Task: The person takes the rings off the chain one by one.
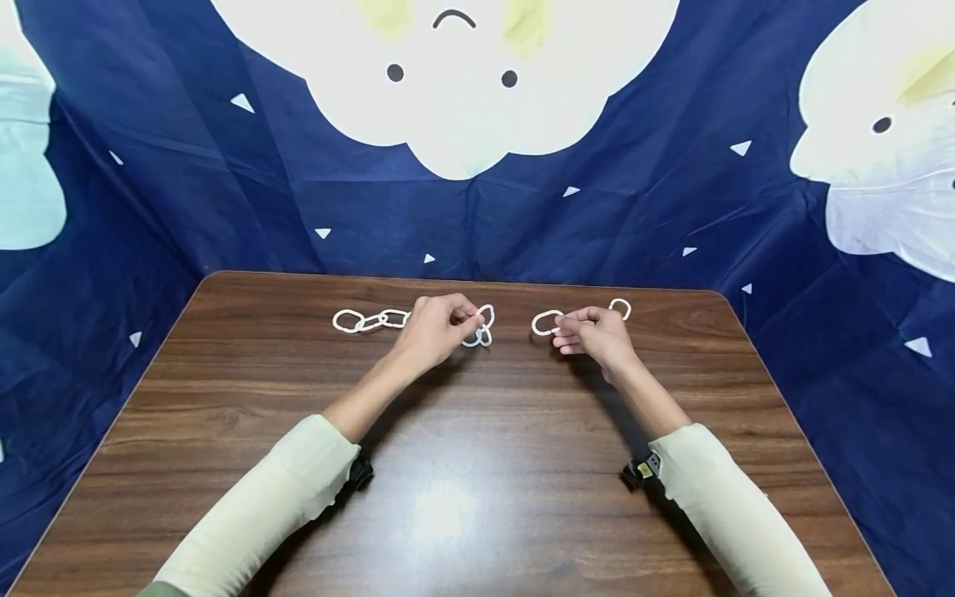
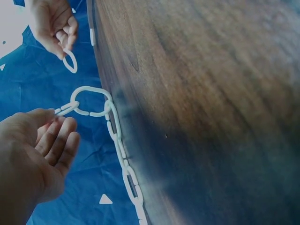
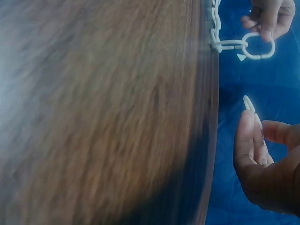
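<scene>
My left hand pinches the end link of a white chain between thumb and fingertips, above the far part of the table. From that link hangs another oval link, and the rest of the chain trails left along the tabletop. To the right, my right hand holds a separate white link by its right end, with thumb and fingertips. The two hands are apart, with the separate link held between them, its free end toward the chain. Small splits show in some links in the left wrist view.
One more white link lies on the brown wooden table just behind my right hand, near the far edge. A dark blue cloth with white cloud shapes hangs behind the table and at both sides.
</scene>
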`<act>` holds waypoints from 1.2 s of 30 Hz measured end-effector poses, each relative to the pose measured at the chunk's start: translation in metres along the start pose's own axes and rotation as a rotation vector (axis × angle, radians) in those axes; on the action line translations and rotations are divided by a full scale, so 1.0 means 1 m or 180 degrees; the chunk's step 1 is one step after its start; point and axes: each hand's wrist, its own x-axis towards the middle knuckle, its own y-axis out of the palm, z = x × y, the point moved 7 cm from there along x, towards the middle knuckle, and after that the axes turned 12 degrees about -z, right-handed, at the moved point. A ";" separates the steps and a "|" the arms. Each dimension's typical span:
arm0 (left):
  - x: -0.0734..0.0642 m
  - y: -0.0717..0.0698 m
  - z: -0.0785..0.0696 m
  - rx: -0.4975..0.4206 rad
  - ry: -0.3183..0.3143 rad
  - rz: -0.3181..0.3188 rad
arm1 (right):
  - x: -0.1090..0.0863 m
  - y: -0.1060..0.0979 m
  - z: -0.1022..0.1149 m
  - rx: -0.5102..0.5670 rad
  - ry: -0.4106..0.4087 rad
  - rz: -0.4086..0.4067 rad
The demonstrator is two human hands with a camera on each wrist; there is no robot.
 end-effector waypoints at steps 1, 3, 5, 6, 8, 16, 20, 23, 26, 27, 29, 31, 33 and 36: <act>0.000 0.000 0.000 -0.0007 0.0010 -0.0001 | -0.001 -0.002 -0.001 -0.0007 0.0013 -0.0004; -0.002 0.002 0.001 -0.0011 0.0020 0.0008 | -0.001 -0.006 -0.004 -0.0026 0.0036 -0.0009; -0.002 0.003 0.002 -0.0018 0.0034 0.0014 | -0.002 -0.009 -0.006 -0.0045 0.0049 -0.0002; -0.003 0.003 0.002 -0.0016 0.0042 0.0018 | -0.002 -0.010 -0.007 -0.0049 0.0054 0.0001; -0.002 0.003 0.003 -0.0019 0.0047 0.0019 | -0.002 -0.014 -0.007 -0.0053 0.0055 -0.0001; 0.003 0.000 0.000 -0.0060 0.0052 0.0009 | -0.001 -0.027 -0.005 -0.0071 -0.0015 -0.0020; 0.003 -0.001 -0.001 -0.0070 0.0070 0.0012 | 0.000 -0.034 -0.007 -0.0059 0.0013 -0.0044; 0.002 0.000 -0.001 -0.0054 0.0070 0.0024 | -0.001 -0.039 -0.010 -0.0075 0.0023 -0.0057; 0.001 0.001 0.000 -0.0058 0.0055 0.0039 | -0.002 -0.044 -0.012 -0.0111 0.0029 -0.0078; 0.001 0.001 0.000 -0.0059 0.0056 0.0042 | -0.003 -0.046 -0.013 -0.0130 0.0033 -0.0097; 0.000 0.002 0.001 -0.0069 0.0058 0.0043 | -0.004 -0.048 -0.013 -0.0145 0.0029 -0.0108; -0.001 0.002 0.001 -0.0082 0.0063 0.0046 | -0.004 -0.051 -0.013 -0.0147 0.0019 -0.0116; -0.001 0.003 0.000 -0.0089 0.0070 0.0050 | -0.005 -0.053 -0.013 -0.0137 0.0018 -0.0121; -0.002 0.003 0.001 -0.0081 0.0065 0.0046 | -0.005 -0.055 -0.013 -0.0127 0.0024 -0.0113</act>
